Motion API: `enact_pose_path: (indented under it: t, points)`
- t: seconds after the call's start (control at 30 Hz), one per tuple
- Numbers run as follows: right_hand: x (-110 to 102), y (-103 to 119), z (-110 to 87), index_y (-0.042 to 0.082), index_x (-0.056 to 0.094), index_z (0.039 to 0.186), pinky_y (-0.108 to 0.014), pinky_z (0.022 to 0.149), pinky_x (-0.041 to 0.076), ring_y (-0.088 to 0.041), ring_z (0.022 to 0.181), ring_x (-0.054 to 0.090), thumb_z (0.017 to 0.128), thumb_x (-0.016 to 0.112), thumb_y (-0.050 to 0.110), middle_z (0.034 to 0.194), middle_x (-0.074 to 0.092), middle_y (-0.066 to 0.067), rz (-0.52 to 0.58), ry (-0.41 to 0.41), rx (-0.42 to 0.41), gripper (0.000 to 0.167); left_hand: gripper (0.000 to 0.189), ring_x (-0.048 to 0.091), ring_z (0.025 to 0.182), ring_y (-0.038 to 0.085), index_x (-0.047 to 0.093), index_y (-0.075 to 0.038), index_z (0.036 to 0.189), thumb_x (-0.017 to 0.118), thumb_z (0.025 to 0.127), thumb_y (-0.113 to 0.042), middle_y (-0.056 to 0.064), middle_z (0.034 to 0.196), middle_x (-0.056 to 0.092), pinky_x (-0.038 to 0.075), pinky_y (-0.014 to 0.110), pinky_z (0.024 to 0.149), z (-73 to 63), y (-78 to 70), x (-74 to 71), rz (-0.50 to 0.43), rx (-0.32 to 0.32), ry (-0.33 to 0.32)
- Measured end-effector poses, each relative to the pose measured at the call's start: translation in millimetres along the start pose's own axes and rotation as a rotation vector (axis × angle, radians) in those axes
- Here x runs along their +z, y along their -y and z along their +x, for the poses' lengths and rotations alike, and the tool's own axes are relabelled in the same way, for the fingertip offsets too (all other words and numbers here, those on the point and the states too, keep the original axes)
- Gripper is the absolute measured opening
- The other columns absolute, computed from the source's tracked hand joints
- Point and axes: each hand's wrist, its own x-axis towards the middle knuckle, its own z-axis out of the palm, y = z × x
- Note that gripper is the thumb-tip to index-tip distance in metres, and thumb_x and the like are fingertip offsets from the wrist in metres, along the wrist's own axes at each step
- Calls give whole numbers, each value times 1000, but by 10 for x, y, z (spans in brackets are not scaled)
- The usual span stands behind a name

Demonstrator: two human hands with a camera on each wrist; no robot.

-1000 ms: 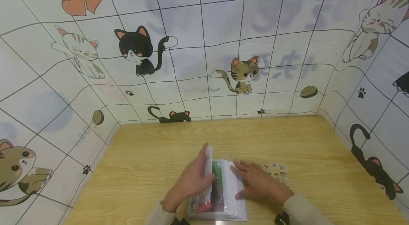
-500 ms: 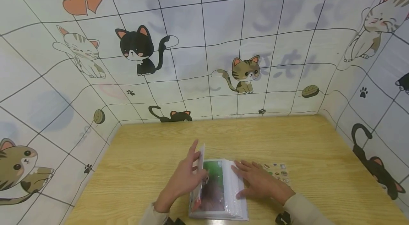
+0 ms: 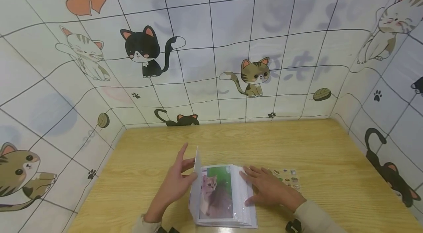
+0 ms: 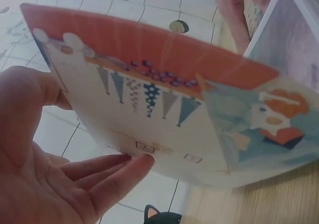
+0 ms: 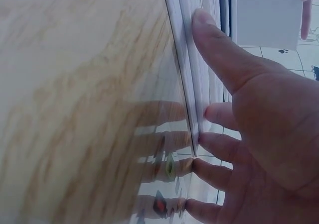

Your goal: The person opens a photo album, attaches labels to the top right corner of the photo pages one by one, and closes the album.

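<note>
A small photo album (image 3: 242, 192) lies on the table, its cover (image 3: 195, 192) raised on the left side. My left hand (image 3: 176, 185) pinches that cover by its edge, thumb on the inner face and fingers on the outer one. The left wrist view shows the printed outside of the cover, with a red band and bunting. Under clear plastic on the first page is a photo (image 3: 216, 194) of a cat. My right hand (image 3: 267, 186) rests with spread fingers along the right edge of the stacked pages; in the right wrist view its thumb touches the page edges.
A sheet of small food stickers (image 3: 290, 178) lies on the table right of the album, partly under the right hand. The wood-grain table (image 3: 148, 159) meets walls (image 3: 211, 60) covered in cat-print cloth at the back and both sides.
My left hand has swung the cover to the left, and the cat photo is now uncovered. My right hand has stayed on the album's right edge.
</note>
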Motion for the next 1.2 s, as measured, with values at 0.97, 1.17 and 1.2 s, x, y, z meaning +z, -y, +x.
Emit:
enact_pose_path:
  t: [0.97,1.17,1.2]
  points:
    - [14,-35,2,9,38,152,-66,113,21,-41,145,30,81,63,68,159,31,-16,28,-22,10,96,83,58,122,40,21,-29,157,55,91,8,27,138,54,56,38,83,-107,239,-441,-192,-195,-87]
    - [-4,-25,-1,8,38,152,-65,114,21,-41,145,29,81,65,65,159,31,-18,43,-22,9,95,80,53,126,42,21,-29,157,55,92,5,28,140,52,56,43,84,-142,302,-507,-182,-225,-87]
    - [-7,-23,-2,8,38,152,-65,114,21,-41,145,29,81,65,65,159,31,-18,43,-21,9,95,80,53,127,43,21,-29,157,54,92,5,28,140,52,56,44,84,-146,313,-517,-179,-227,-87]
